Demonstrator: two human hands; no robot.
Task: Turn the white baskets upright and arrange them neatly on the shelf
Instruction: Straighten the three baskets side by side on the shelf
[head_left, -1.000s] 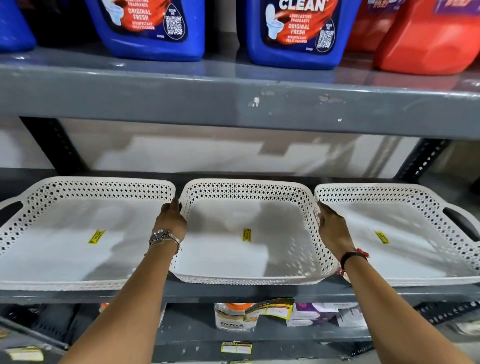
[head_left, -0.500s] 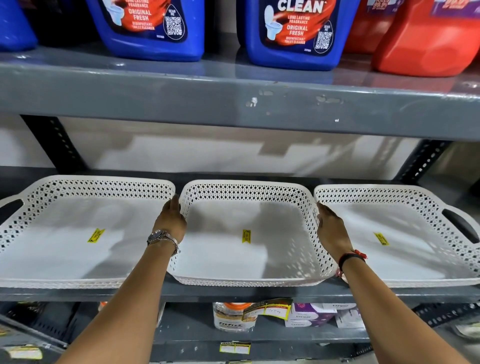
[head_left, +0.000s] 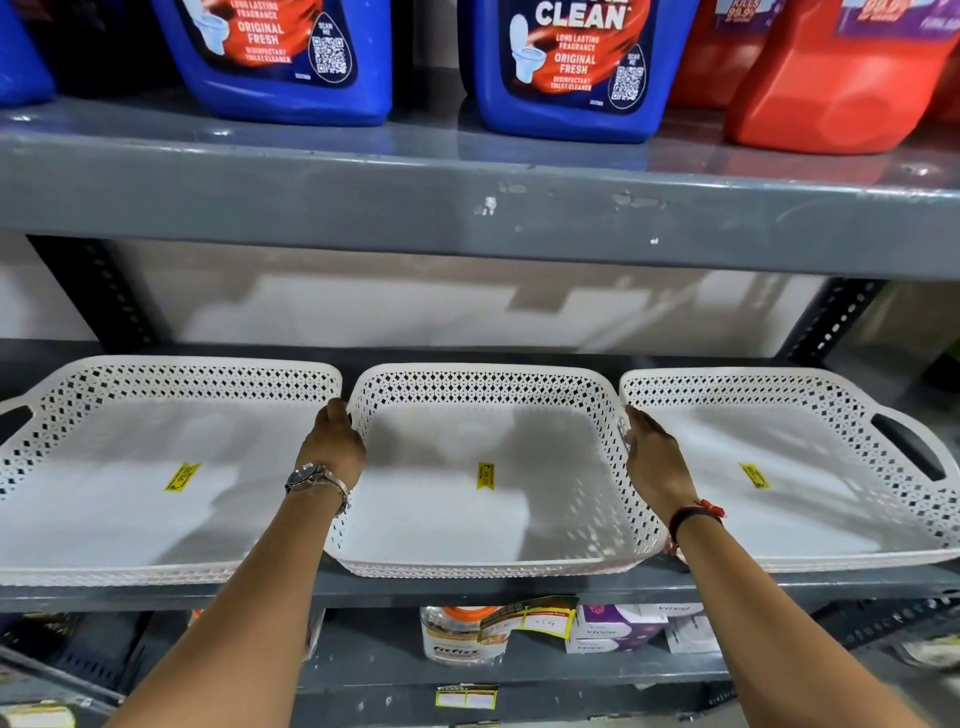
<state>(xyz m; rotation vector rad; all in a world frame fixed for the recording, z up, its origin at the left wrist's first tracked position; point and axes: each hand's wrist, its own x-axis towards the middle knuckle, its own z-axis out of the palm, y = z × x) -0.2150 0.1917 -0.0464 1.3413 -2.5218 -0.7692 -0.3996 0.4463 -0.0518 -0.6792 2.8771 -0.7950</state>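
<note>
All three baskets sit upright; the middle basket lies between the left hand and right hand, both flat against its sides. Next: squaring it on the shelf.

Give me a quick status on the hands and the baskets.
Left hand and right hand on middle basket sides. Left basket, right basket upright alongside. Nothing in the way.
</note>
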